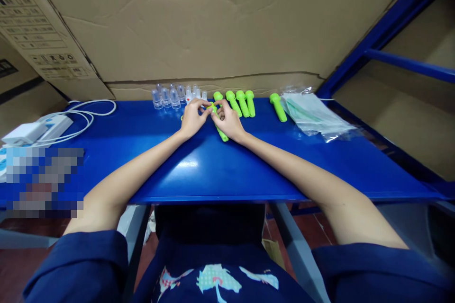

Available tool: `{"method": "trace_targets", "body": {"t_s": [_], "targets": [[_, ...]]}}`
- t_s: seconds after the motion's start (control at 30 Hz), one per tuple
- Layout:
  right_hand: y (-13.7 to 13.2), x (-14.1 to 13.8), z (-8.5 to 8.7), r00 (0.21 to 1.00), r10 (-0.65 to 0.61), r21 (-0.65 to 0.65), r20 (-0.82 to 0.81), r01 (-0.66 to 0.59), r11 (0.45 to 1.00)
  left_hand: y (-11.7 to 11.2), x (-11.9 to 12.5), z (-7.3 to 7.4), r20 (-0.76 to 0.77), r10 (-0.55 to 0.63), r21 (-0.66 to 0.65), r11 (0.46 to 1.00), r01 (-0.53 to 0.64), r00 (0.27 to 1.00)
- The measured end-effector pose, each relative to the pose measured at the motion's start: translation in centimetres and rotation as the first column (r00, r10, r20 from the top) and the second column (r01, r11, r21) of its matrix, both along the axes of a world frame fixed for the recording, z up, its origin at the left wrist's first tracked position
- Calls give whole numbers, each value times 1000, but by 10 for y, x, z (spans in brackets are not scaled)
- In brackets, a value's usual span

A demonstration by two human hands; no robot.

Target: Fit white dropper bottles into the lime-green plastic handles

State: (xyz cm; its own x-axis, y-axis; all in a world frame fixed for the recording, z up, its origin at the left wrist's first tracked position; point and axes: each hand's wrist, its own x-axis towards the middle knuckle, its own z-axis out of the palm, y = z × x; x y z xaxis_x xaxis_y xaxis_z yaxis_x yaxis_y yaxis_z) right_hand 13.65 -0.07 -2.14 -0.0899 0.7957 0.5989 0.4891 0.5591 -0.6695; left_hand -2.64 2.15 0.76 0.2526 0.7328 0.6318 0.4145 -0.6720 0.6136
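Observation:
Both hands meet near the back of the blue table [149, 161]. They hold one lime-green flashlight-shaped piece [223, 136] at its round head, and its handle slants down toward me. My left hand [193, 118] pinches the head from the left with thumb and forefinger. On the other side, my right hand [228, 120] has its fingers curled around the piece. Exactly what the fingertips press on is too small to make out. Just behind my left hand stand several clear plastic bottle-shaped pieces [165, 98]. More lime-green flashlight-shaped pieces [242, 103] lie behind and right of my right hand.
Farther right lies a single green piece [278, 107] beside a clear bag [313, 113] with white and green contents. A white power strip [57, 126] with cables sits at left. Cardboard [213, 23] walls the back, and a blue metal frame [382, 33] rises at right.

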Motion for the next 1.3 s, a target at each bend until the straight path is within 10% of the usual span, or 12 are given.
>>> {"method": "trace_targets", "body": {"t_s": [0.67,1.3], "targets": [[-5,-1,6,999,38,-29,3,-38,999,-8,-2,1,-250,61,140,990,-26,966],[6,0,-10,999,30,-27,-19,-31,999,3,-5,3,-187,-16,68,997,29,982]]}}
